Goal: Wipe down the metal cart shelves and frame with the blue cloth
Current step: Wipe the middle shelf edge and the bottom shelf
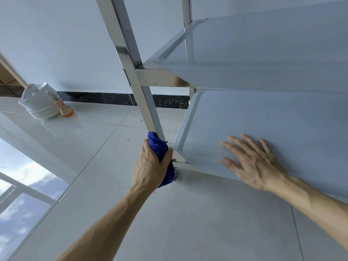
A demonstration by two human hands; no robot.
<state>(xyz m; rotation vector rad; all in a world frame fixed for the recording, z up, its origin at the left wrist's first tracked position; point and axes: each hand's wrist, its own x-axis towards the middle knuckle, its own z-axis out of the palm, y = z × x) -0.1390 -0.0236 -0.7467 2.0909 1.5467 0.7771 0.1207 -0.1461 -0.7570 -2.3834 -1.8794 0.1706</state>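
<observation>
The metal cart stands in front of me, its near-left upright post (131, 59) running down to the corner of the bottom shelf (263, 117). My left hand (150, 166) grips the blue cloth (160, 147), which is wrapped around the foot of that post at the shelf corner. My right hand (252, 162) rests flat on the bottom shelf with its fingers spread. A second shelf (263, 46) sits above it, joined to the post by a cross bar (158, 78).
A stack of white plates (39, 104) and an orange spray bottle (64, 108) stand on the glossy tiled floor at the left, by the wall. A caster (176, 174) shows under the shelf corner. Window reflections lie on the floor at lower left.
</observation>
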